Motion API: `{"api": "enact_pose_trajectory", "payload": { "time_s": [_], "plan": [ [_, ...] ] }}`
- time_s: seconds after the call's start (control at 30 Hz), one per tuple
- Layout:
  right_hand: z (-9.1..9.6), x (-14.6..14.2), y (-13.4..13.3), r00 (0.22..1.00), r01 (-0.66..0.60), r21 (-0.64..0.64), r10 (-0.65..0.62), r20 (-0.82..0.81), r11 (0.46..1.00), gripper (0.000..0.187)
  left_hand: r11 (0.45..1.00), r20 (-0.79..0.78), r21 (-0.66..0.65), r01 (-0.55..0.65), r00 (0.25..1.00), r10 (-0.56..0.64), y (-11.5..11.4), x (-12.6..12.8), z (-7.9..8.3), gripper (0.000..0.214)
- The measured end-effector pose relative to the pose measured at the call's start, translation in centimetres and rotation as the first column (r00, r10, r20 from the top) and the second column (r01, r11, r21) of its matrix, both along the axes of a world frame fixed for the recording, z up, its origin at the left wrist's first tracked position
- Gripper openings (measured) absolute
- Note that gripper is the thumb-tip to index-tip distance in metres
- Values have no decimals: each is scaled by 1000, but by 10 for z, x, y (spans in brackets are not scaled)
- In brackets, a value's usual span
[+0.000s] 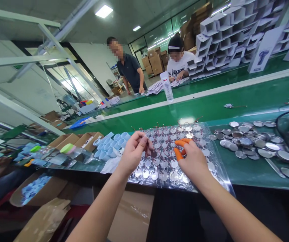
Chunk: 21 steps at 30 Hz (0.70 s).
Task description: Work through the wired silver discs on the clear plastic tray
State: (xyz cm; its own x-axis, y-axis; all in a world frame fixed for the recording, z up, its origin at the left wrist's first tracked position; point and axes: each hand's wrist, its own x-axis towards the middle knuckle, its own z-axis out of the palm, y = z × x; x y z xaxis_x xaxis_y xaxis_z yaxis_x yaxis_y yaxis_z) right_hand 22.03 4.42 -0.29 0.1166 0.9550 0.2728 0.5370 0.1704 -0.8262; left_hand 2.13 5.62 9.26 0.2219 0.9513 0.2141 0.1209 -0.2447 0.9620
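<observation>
My left hand [134, 153] hangs just above a clear plastic sheet [218, 171], its fingertips pinched together with nothing visible between them. That sheet carries many round silver discs with thin wires [174, 164], laid in rows. My right hand [191, 159] rests its orange-capped fingertips on the discs, and anything under them is hidden. To the right, a heap of loose metal discs [250, 143] lies on the green bench top [247, 171].
Pale blue cups [110, 146] and cardboard boxes [65, 140] stand left of the sheet. Beyond it runs a green conveyor belt [205, 107], with a water bottle [168, 89] on its far rail. Two co-workers [130, 70] [178, 64] work behind it, near stacked white cartons [222, 43].
</observation>
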Motion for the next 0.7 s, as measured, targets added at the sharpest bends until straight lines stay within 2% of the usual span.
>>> {"api": "enact_pose_trajectory", "payload": {
  "time_s": [0.07, 0.1, 0.13, 0.2, 0.27, 0.33, 0.4, 0.5, 0.6, 0.7],
  "plan": [
    [0, -4, -1, 969, -124, -36, 113, -222, 992, 34, 999, 49, -39, 0, 999, 2, -2, 8, 5, 24],
    [1, -7, -2, 913, -231, -43, 202, -355, 972, 41, 998, 72, -58, -2, 997, 7, -3, 11, 7, 24],
    [1, -9, -4, 823, -351, -26, 295, -486, 936, 49, 997, 93, -74, -5, 996, 12, -4, 14, 9, 24],
    [1, -15, -6, 569, -556, 75, 444, -692, 828, 63, 995, 124, -100, -3, 992, 15, -7, 19, 11, 24],
    [3, -19, -8, 318, -649, 196, 496, -808, 735, 68, 994, 139, -108, 1, 990, 15, -8, 22, 12, 24],
    [5, -21, -9, 155, -666, 257, 467, -871, 700, 64, 995, 152, -105, -4, 988, 20, -6, 24, 11, 25],
    [7, -21, -10, 83, -671, 264, 423, -902, 693, 56, 995, 165, -96, -21, 986, 37, -3, 24, 10, 24],
    [10, -19, -12, 36, -695, 264, 399, -916, 668, 48, 994, 181, -93, -53, 981, 69, 3, 22, 5, 24],
    [13, -19, -15, -19, -735, 252, 353, -935, 629, 55, 993, 203, -100, -66, 975, 86, 6, 20, 1, 23],
    [16, -20, -17, -65, -765, 212, 254, -965, 609, 62, 990, 240, -121, -71, 966, 99, 9, 18, -4, 25]
  ]
}}
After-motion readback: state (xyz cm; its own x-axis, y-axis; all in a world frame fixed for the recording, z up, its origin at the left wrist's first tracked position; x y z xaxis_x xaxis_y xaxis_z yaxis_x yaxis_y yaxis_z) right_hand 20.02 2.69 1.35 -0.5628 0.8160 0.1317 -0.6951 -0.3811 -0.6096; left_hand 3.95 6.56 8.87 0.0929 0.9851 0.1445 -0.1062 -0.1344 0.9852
